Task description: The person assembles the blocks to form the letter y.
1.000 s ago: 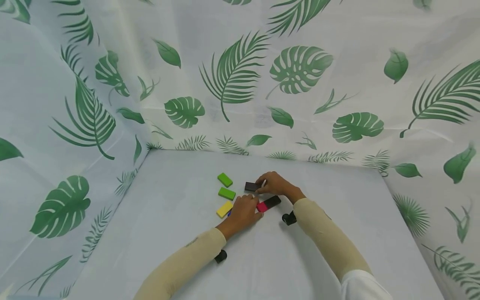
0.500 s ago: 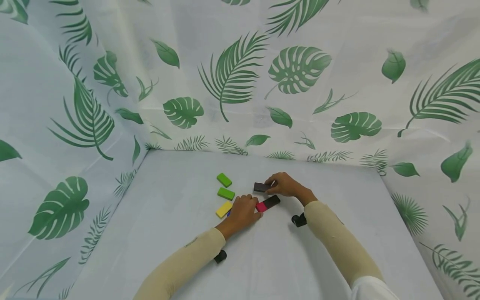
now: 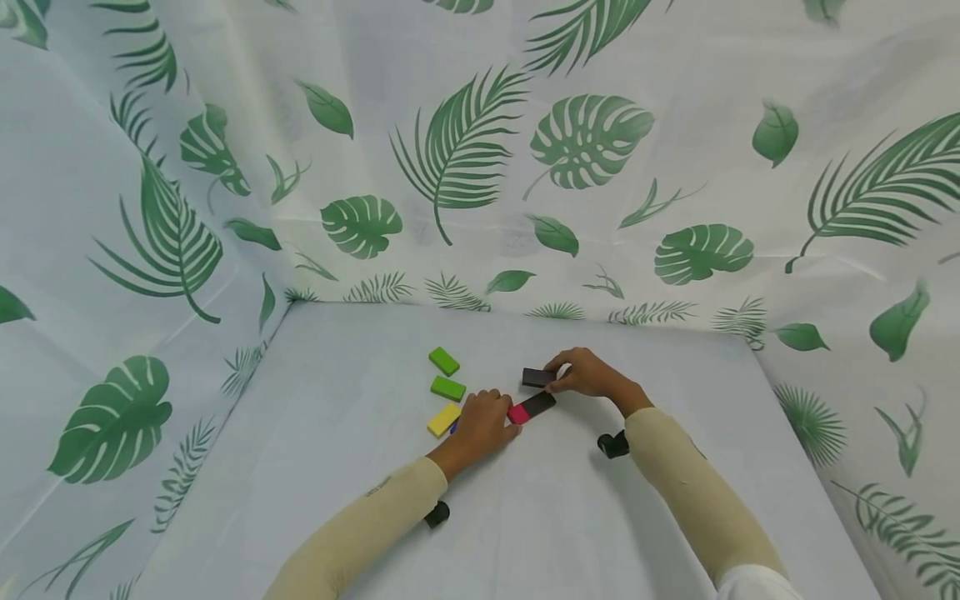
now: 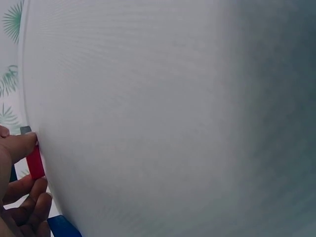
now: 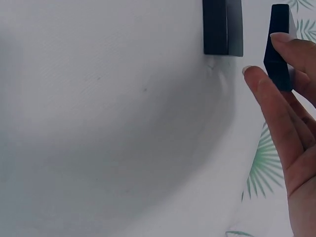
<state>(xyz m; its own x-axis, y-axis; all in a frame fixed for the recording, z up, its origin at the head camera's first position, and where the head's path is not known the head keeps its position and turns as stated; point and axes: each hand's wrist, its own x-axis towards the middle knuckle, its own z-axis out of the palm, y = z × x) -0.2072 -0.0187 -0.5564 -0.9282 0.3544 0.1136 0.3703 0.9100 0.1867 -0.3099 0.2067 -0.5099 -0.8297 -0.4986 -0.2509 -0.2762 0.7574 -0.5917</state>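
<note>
Dark block [image 3: 535,377] shifted right | right fingers [image 5: 276,106] pinch it | left fingers [image 4: 19,147] apparently pinch red block [image 4: 35,164]

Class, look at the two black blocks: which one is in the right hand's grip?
The farther black block: the right hand pinches its right end. The nearer black block lies at the red block's end.

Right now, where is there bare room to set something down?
The table is bare left of the green blocks and, in the foreground, between the sleeves. Crowded: around the left hand, right hand, yellow block and dark blocks.
</note>
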